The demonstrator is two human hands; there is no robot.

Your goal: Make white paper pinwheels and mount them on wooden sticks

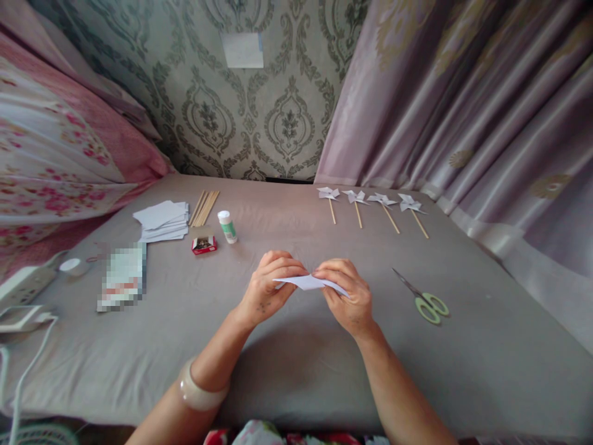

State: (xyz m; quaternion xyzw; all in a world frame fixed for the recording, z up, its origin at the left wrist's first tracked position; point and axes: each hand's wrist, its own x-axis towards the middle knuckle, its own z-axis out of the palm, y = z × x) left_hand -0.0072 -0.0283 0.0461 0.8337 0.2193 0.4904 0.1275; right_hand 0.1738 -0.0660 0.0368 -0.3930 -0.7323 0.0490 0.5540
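Between my two hands, above the middle of the cloth-covered surface, is a sheet of white paper point(309, 282). My left hand point(273, 283) pinches its left part, fingers on top and thumb below. The right part is gripped by my right hand point(346, 290) in the same way. Both sets of fingertips nearly meet at the paper's far edge, which they partly hide. Green-handled scissors point(427, 301) lie partly open to the right of my right hand. Beyond my left hand stand a glue stick point(227, 227) and a small red box point(204, 245) with small metallic pieces inside.
Several white paper pinwheels point(356, 196) on sticks lie in a row at the back right. At the back left are a stack of paper point(162, 221) and wooden sticks point(204, 209). A blurred packet point(123, 276), a white cap point(73, 267) and a power strip point(28, 287) are at left.
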